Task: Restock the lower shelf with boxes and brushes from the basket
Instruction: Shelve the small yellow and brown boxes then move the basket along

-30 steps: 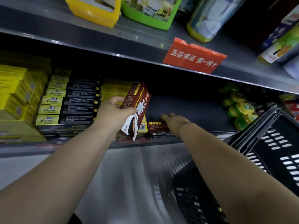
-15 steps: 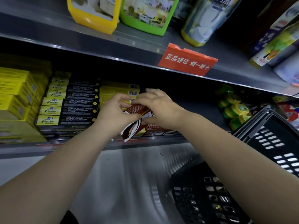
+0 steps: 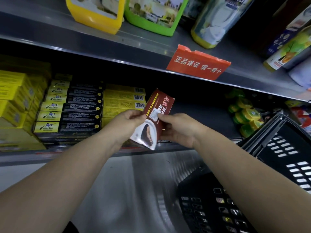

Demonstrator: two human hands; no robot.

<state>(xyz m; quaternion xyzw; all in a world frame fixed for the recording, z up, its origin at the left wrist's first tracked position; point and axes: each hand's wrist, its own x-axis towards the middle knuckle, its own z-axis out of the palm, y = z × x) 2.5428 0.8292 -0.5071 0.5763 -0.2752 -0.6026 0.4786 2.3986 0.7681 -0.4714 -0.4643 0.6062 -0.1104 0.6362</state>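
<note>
At far left on the lower shelf (image 3: pixel 70 153), stacks of yellow boxes (image 3: pixel 11 91), then flat black-and-yellow cartons (image 3: pixel 67 113). In the middle, in front of the shelf edge, a brown box (image 3: pixel 156 113), tilted, top leaning right. Gripped at its left edge by the left hand (image 3: pixel 127 121), fingers curled round it; pinched at its right side by the right hand (image 3: pixel 178 130), thumb on the front face. Further right, green-yellow round tubs (image 3: pixel 245 115), perhaps jars, in shadow. At far right, the black basket (image 3: pixel 286 148).
</note>
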